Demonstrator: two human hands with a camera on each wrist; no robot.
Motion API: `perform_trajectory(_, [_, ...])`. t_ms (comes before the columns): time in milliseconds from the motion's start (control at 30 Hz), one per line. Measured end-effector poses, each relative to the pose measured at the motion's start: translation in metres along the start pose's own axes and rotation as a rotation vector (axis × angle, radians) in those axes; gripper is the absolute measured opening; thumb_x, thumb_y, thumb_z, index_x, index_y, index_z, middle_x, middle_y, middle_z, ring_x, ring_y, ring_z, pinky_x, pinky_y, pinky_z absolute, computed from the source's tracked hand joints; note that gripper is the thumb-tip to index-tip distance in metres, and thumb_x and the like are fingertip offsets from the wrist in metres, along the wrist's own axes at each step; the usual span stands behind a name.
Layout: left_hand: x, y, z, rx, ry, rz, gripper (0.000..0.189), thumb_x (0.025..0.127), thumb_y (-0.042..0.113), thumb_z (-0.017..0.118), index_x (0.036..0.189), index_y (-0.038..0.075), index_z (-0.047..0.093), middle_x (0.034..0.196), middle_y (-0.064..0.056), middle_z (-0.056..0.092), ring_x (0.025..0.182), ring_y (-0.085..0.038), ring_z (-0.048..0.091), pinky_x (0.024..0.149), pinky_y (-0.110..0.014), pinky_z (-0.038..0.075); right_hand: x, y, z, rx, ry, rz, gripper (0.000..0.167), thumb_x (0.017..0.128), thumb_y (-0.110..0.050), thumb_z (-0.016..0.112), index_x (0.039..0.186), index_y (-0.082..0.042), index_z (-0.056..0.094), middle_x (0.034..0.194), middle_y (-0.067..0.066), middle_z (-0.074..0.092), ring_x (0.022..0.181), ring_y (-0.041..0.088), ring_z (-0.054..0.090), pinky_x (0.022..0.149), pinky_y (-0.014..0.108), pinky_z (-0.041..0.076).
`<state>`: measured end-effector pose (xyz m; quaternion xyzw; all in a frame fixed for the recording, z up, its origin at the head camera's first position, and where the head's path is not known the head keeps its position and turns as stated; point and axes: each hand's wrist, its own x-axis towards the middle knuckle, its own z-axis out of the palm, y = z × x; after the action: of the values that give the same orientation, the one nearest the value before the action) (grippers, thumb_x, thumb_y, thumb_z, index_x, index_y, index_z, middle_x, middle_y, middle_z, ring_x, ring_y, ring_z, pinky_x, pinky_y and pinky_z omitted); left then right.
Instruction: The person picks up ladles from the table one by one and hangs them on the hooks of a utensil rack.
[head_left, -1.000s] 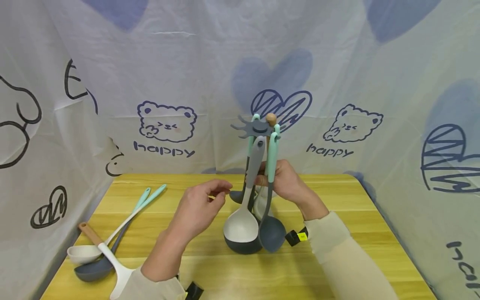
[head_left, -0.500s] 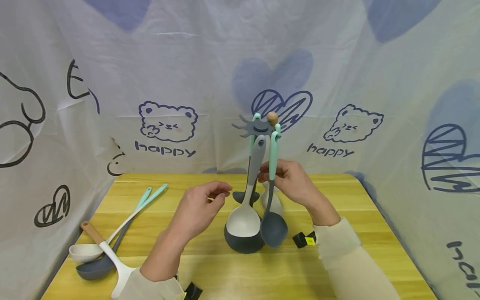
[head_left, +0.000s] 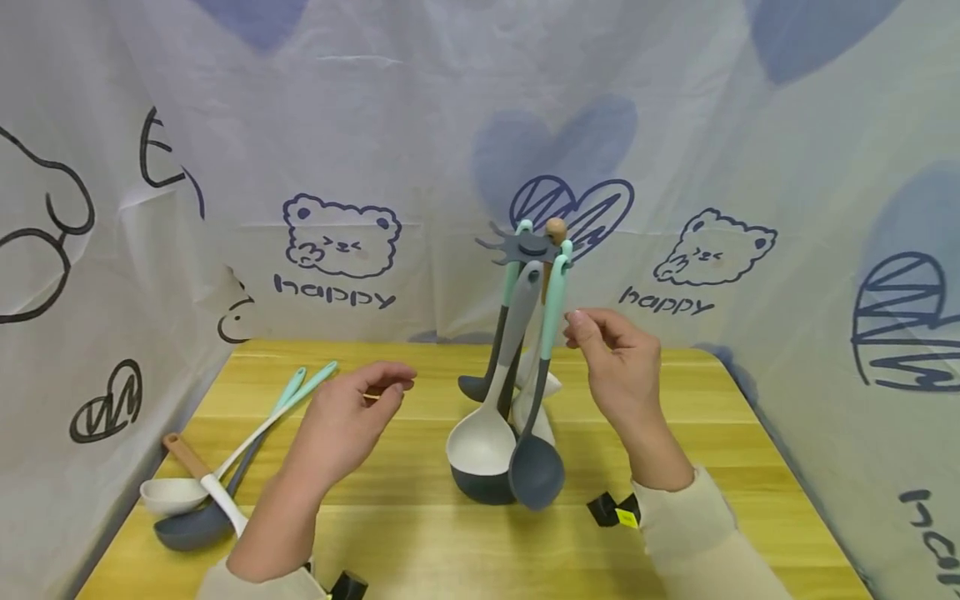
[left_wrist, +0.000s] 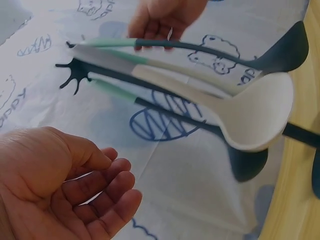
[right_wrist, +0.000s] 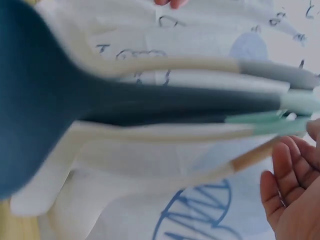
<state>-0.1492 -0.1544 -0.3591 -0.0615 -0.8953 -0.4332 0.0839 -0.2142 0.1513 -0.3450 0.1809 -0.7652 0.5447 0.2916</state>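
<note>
Several kitchen utensils hang upright around a dark grey utensil stand (head_left: 528,246) with claw-like hooks at its top. In front hangs a white ladle (head_left: 480,442) with a grey handle, over a dark rounded shape. A dark ladle (head_left: 537,475) with a mint handle hangs on the right. My right hand (head_left: 622,358) is just right of that mint handle, thumb and fingertips close together, loosely bent around nothing visible. In the right wrist view its fingers (right_wrist: 282,165) lie beside the handle ends. My left hand (head_left: 348,421) hovers left of the stand, fingers loosely curled, holding nothing.
On the table's left lie a white ladle (head_left: 171,495), a dark ladle (head_left: 193,530), both with mint handles, and a white utensil with a wooden handle (head_left: 187,458), partly hidden by my left forearm. Printed cloth (head_left: 420,150) encloses the wooden table (head_left: 660,550).
My right hand has come away from among the hanging handles and moved right. My left hand has drawn back left. The hanging utensils have shifted and swung slightly.
</note>
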Motion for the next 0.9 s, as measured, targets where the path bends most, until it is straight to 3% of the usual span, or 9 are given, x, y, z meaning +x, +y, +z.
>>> perform_trajectory(100, [-0.004, -0.004, -0.012, 0.01, 0.022, -0.017, 0.026, 0.108, 0.02, 0.057, 0.128, 0.018, 0.074, 0.12, 0.001, 0.077, 0.111, -0.022, 0.073, 0.094, -0.044, 0.06, -0.003, -0.011, 0.0, 0.028, 0.054, -0.072, 0.013, 0.102, -0.009, 0.07, 0.103, 0.001, 0.079, 0.086, -0.008, 0.073, 0.08, 0.008, 0.066, 0.071, 0.019, 0.052])
perform_trajectory(233, [-0.01, -0.013, -0.032, 0.052, 0.054, -0.064, 0.028, 0.11, 0.026, 0.055, 0.13, 0.019, 0.073, 0.125, -0.003, 0.076, 0.112, -0.027, 0.073, 0.091, -0.046, 0.061, -0.008, -0.022, 0.001, -0.014, 0.028, -0.12, 0.012, 0.094, -0.003, 0.078, 0.106, -0.001, 0.079, 0.092, -0.005, 0.071, 0.085, 0.008, 0.062, 0.075, 0.019, 0.05])
perform_trajectory(433, [-0.015, -0.039, -0.065, 0.236, 0.123, -0.142, 0.035, 0.11, 0.037, 0.054, 0.134, 0.017, 0.072, 0.123, -0.009, 0.076, 0.11, -0.036, 0.072, 0.086, -0.051, 0.056, -0.011, -0.024, 0.006, -0.06, 0.009, -0.092, 0.021, 0.087, -0.004, 0.086, 0.106, -0.002, 0.079, 0.091, 0.008, 0.07, 0.081, 0.009, 0.06, 0.074, 0.017, 0.05])
perform_trajectory(600, [-0.024, -0.069, -0.09, 0.389, 0.175, -0.184, 0.03, 0.108, 0.031, 0.057, 0.12, 0.009, 0.073, 0.105, -0.012, 0.076, 0.091, -0.033, 0.068, 0.072, -0.044, 0.047, -0.012, -0.027, 0.012, -0.088, -0.003, -0.051, 0.015, 0.091, -0.012, 0.085, 0.103, -0.005, 0.08, 0.092, 0.006, 0.072, 0.077, 0.011, 0.06, 0.07, 0.016, 0.05])
perform_trajectory(700, [-0.03, -0.088, -0.1, 0.45, 0.155, -0.223, 0.024, 0.106, 0.025, 0.057, 0.109, 0.006, 0.072, 0.096, -0.011, 0.073, 0.08, -0.027, 0.064, 0.065, -0.037, 0.042, -0.013, -0.029, 0.014, -0.106, -0.006, -0.037, 0.013, 0.092, -0.012, 0.084, 0.102, -0.005, 0.079, 0.093, 0.007, 0.072, 0.077, 0.013, 0.06, 0.069, 0.016, 0.05])
perform_trajectory(900, [-0.038, -0.128, -0.114, 0.509, -0.013, -0.375, 0.025, 0.105, 0.023, 0.052, 0.1, 0.004, 0.068, 0.09, -0.014, 0.069, 0.074, -0.03, 0.061, 0.06, -0.04, 0.044, -0.014, -0.028, 0.017, -0.133, -0.005, -0.037, 0.012, 0.092, -0.01, 0.083, 0.101, -0.003, 0.078, 0.094, 0.008, 0.073, 0.077, 0.015, 0.061, 0.067, 0.015, 0.049])
